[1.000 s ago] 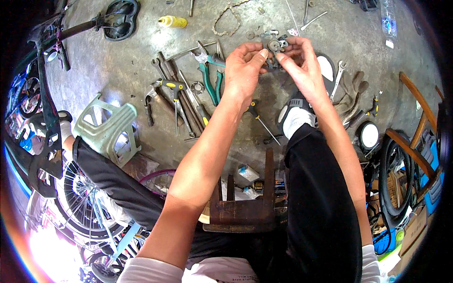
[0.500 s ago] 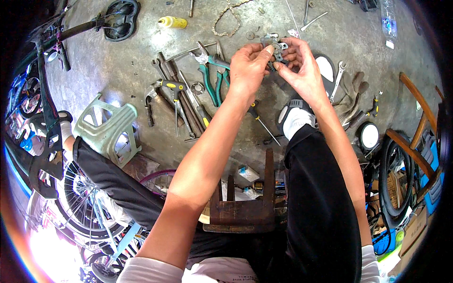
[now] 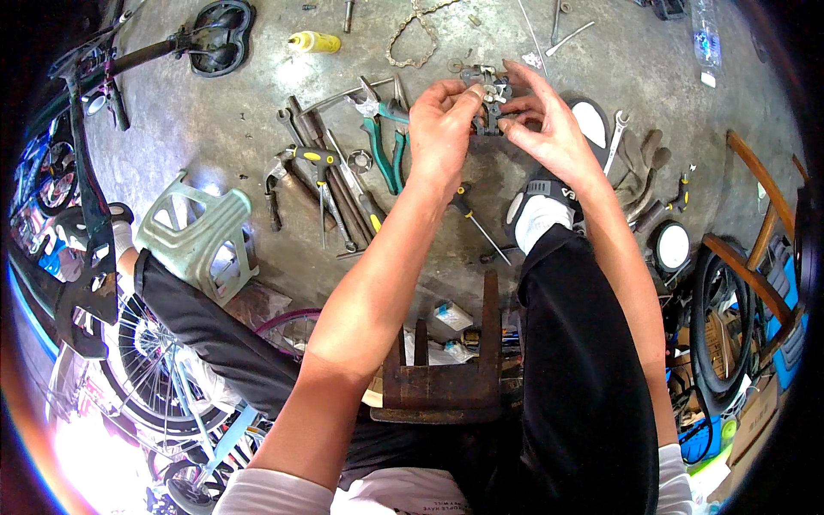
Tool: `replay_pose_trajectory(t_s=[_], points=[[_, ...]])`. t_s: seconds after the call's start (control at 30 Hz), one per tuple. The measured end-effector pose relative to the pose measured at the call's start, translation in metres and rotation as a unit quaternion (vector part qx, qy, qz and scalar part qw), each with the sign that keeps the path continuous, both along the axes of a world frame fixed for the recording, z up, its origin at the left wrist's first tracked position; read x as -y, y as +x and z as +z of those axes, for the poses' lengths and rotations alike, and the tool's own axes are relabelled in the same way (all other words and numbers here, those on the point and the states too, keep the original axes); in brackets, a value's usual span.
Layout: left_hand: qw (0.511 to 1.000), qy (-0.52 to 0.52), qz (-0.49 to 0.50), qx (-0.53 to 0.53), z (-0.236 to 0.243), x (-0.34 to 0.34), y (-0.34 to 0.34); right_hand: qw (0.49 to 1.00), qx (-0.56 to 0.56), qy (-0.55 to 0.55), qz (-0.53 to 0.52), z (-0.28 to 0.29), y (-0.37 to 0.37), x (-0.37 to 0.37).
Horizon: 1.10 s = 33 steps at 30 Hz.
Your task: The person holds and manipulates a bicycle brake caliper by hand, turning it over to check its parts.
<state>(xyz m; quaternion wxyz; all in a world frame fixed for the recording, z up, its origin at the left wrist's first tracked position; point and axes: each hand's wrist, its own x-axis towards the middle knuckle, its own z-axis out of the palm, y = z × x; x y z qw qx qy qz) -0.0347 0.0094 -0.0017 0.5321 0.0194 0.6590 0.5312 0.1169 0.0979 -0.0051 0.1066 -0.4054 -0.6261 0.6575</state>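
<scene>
Above the concrete floor, my left hand (image 3: 440, 124) pinches a small jointed metal part (image 3: 493, 93), black and silver, between thumb and fingers. It looks like a bicycle component; its exact kind is hard to make out. Just right of the part is my right hand (image 3: 549, 129), with its index finger stretched out and its thumb apart. The right fingertips are close to the part's edge; whether they touch it I cannot tell. Left of my left hand lie green-handled pliers (image 3: 374, 142). Below the hands is a screwdriver (image 3: 472, 216) with a yellow-and-black handle.
A hammer (image 3: 273, 193) and several tools lie to the left, near a pale green stool (image 3: 193, 225). A chain (image 3: 403, 43) and yellow bottle (image 3: 315, 41) are farther off. A wrench (image 3: 615, 142) lies right of my shoe. A rusty metal stand (image 3: 442, 386) sits between my legs.
My right fingers have loosened and spread from the part. My left hand has shifted slightly left, and the part has turned, showing more of itself between the hands.
</scene>
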Motion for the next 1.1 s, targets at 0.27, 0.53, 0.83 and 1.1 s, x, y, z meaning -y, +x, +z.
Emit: replay_pose_trajectory(t_s=[0.27,0.53,0.83,1.1], points=[[0.998,0.041,-0.001,0.049,-0.003,0.008,-0.004,0.996,0.007,0.092,0.018,-0.003,0.003,0.001],[0.998,0.035,-0.004,0.055,-0.003,0.008,-0.005,0.995,0.015,0.095,0.019,-0.001,0.002,0.001],[0.998,0.053,0.017,0.035,-0.006,0.009,-0.003,0.993,0.008,0.107,0.042,0.0,0.004,0.0],[0.997,0.066,0.03,0.036,0.0,0.008,-0.003,0.977,0.071,0.189,0.065,0.005,-0.002,0.008]])
